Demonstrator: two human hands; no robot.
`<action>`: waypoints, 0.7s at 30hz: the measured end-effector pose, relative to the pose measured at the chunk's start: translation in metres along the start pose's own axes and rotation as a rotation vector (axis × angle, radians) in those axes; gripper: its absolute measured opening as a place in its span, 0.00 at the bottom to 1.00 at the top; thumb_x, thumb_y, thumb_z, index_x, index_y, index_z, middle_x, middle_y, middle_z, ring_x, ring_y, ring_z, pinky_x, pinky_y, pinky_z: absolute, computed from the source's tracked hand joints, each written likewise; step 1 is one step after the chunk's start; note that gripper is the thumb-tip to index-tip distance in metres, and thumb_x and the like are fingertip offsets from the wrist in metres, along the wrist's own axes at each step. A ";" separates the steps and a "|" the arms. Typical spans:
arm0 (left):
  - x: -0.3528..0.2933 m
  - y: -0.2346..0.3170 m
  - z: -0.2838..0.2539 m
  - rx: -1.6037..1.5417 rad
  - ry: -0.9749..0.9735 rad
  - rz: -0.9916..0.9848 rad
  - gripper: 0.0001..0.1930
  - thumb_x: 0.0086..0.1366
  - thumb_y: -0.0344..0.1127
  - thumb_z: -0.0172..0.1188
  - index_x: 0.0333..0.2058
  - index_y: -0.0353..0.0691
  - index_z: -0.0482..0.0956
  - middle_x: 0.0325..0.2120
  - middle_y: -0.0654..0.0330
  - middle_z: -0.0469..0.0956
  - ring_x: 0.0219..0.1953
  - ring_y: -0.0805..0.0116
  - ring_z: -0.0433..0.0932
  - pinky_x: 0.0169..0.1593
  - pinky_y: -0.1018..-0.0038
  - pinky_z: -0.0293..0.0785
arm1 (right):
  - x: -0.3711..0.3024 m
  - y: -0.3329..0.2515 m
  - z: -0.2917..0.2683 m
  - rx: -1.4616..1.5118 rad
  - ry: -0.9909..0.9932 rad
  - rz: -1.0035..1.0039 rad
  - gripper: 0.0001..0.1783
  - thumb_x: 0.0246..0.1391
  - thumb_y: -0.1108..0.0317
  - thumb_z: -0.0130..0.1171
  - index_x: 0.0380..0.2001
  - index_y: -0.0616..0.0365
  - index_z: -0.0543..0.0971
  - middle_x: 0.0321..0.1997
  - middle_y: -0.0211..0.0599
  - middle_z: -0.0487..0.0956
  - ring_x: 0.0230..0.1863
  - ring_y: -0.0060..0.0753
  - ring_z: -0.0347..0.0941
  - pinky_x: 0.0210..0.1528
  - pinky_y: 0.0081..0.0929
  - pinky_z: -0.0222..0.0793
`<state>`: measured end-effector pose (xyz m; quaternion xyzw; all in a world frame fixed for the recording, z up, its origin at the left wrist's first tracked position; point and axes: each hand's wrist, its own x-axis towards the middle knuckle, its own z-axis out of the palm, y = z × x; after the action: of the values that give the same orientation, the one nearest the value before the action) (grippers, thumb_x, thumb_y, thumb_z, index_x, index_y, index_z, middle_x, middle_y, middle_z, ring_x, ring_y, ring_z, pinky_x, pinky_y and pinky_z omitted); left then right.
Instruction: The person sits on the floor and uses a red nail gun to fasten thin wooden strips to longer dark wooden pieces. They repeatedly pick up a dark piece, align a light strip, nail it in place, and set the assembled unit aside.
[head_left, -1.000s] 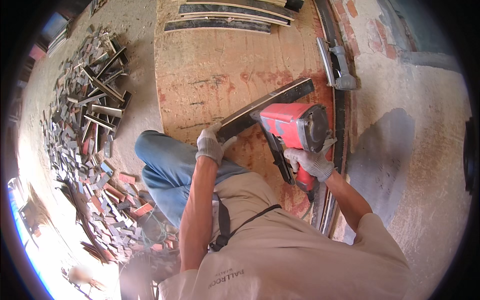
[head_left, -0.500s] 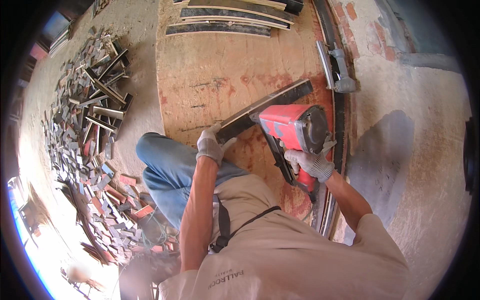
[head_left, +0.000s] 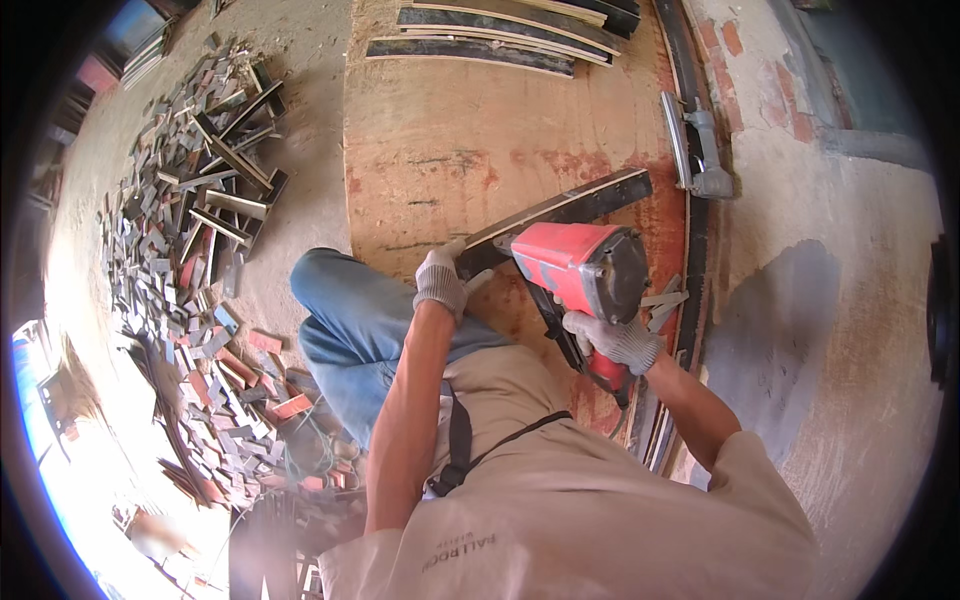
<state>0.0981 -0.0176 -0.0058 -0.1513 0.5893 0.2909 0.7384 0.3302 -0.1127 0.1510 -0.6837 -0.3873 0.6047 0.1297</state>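
Note:
My left hand (head_left: 442, 281), in a grey work glove, presses down on the near end of a long dark wooden strip (head_left: 570, 208) lying diagonally on a plywood sheet (head_left: 480, 140). In my gloved right hand (head_left: 617, 340) is the handle of a red nail gun (head_left: 577, 271), whose nose rests against the strip just right of my left hand. My knee in blue jeans (head_left: 350, 320) is bent at the sheet's near edge.
Several dark strips (head_left: 490, 40) lie stacked at the far edge of the plywood. A large heap of wood offcuts (head_left: 190, 240) covers the floor to the left. A metal clamp (head_left: 695, 150) and dark rails (head_left: 700, 250) run along the right side by a plastered wall (head_left: 840, 300).

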 end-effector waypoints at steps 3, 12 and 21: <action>-0.006 0.003 0.004 -0.008 0.033 0.007 0.14 0.69 0.37 0.61 0.50 0.37 0.81 0.39 0.51 0.71 0.39 0.56 0.73 0.40 0.54 0.89 | -0.010 -0.016 0.001 0.083 -0.003 -0.015 0.10 0.63 0.67 0.61 0.27 0.59 0.78 0.16 0.29 0.73 0.16 0.23 0.71 0.20 0.29 0.68; -0.007 0.002 0.011 0.004 0.022 0.003 0.15 0.69 0.37 0.62 0.51 0.37 0.79 0.40 0.52 0.78 0.41 0.54 0.78 0.42 0.54 0.87 | 0.012 0.017 0.007 -0.501 -0.138 -0.213 0.06 0.57 0.64 0.64 0.37 0.49 0.79 0.38 0.34 0.80 0.43 0.41 0.79 0.43 0.43 0.75; -0.025 0.033 -0.046 0.984 -0.162 0.914 0.20 0.62 0.33 0.71 0.52 0.33 0.81 0.50 0.51 0.80 0.48 0.54 0.82 0.49 0.63 0.85 | -0.017 0.063 0.018 -0.280 0.388 -0.506 0.26 0.53 0.58 0.70 0.54 0.55 0.79 0.44 0.43 0.83 0.45 0.48 0.81 0.45 0.46 0.75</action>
<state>0.0388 -0.0241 0.0106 0.4893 0.6006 0.2821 0.5659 0.3377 -0.1718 0.1184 -0.6792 -0.5921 0.3532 0.2515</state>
